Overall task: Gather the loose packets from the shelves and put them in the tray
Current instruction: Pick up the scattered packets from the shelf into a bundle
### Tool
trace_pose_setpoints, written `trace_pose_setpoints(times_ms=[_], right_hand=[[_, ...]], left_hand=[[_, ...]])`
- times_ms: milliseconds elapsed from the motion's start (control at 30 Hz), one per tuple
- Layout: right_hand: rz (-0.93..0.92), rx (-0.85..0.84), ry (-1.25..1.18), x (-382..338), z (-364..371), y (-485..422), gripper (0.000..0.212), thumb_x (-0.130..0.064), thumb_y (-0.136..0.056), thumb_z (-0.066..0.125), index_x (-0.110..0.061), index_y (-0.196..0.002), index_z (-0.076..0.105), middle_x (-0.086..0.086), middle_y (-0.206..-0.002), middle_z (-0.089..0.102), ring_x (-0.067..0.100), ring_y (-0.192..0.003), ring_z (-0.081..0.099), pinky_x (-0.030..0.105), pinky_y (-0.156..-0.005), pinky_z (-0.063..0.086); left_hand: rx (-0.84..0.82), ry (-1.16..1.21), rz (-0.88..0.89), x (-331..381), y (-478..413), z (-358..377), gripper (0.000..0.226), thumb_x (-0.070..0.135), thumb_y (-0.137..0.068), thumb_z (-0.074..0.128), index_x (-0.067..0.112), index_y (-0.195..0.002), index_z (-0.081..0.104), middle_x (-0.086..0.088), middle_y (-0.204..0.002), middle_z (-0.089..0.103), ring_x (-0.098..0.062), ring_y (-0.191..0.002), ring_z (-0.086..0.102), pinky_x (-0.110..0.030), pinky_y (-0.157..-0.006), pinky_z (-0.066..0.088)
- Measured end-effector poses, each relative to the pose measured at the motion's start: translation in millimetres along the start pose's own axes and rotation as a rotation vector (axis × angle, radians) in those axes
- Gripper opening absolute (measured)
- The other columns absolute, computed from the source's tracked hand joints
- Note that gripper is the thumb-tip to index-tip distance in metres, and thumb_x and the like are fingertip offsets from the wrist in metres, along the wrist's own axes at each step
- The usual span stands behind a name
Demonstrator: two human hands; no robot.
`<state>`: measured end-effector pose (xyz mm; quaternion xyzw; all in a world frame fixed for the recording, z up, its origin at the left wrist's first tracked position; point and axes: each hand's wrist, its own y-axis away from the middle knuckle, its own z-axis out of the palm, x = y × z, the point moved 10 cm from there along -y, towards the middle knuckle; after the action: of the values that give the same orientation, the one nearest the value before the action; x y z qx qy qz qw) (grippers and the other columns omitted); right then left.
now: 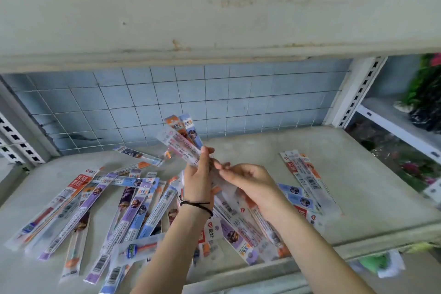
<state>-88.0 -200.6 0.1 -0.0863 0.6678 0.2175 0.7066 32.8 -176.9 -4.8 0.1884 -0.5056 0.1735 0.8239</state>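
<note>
Long, flat, glossy plastic packets (133,210) lie strewn across the pale grey shelf (358,174), well over twenty and too overlapped to count exactly. Above them the left hand (198,174) grips a fanned bundle (183,141) of about four, and the right hand (248,181) pinches a clear packet (225,187) beside it. A wire grid (214,98) stands behind.

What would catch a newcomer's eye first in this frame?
The two hands meeting mid-frame draw the eye first: the left hand grips a fanned bundle of long packets above the grey shelf, and the right hand pinches its lower end. Next comes the jumble of loose packets strewn across the shelf left of and beneath the arms, with a smaller cluster to the right.
</note>
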Motion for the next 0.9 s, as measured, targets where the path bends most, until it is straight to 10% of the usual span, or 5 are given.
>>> trace_pose_setpoints(times_ms=[367,533,900], right_hand=[[-0.169,0.477,0.787,-18.7,-181.8,3.4,0.043,-0.054,-0.07,0.071,-0.02,-0.096,0.07,-0.003,-0.09,0.07,0.013,-0.085,0.066,0.033,-0.074,0.052],[-0.034,0.318,1.394,4.5,-203.3,-8.3,0.083,-0.079,-0.066,0.056,-0.022,-0.126,0.053,0.005,-0.118,0.055,0.029,-0.108,0.048,0.036,-0.087,0.043],[-0.172,0.088,1.06,-7.9,-224.2,-17.4,0.041,-0.027,-0.067,0.081,-0.017,-0.105,0.066,0.005,-0.099,0.06,0.023,-0.093,0.058,0.028,-0.07,0.039]], left_hand=[[-0.127,0.095,-0.221,-48.4,21.3,69.0,0.062,0.063,-0.092,0.026,0.008,-0.097,0.055,-0.001,-0.044,0.044,-0.013,-0.029,0.034,-0.018,-0.036,0.032],[-0.169,0.066,-0.271,-75.9,41.2,106.6,0.056,0.059,-0.093,0.029,0.009,-0.097,0.054,-0.002,-0.047,0.049,-0.013,-0.03,0.037,-0.017,-0.035,0.03],[-0.043,0.076,-0.196,-96.8,64.1,131.1,0.053,0.059,-0.091,0.033,0.012,-0.09,0.056,-0.002,-0.05,0.049,-0.013,-0.032,0.038,-0.02,-0.034,0.034]])
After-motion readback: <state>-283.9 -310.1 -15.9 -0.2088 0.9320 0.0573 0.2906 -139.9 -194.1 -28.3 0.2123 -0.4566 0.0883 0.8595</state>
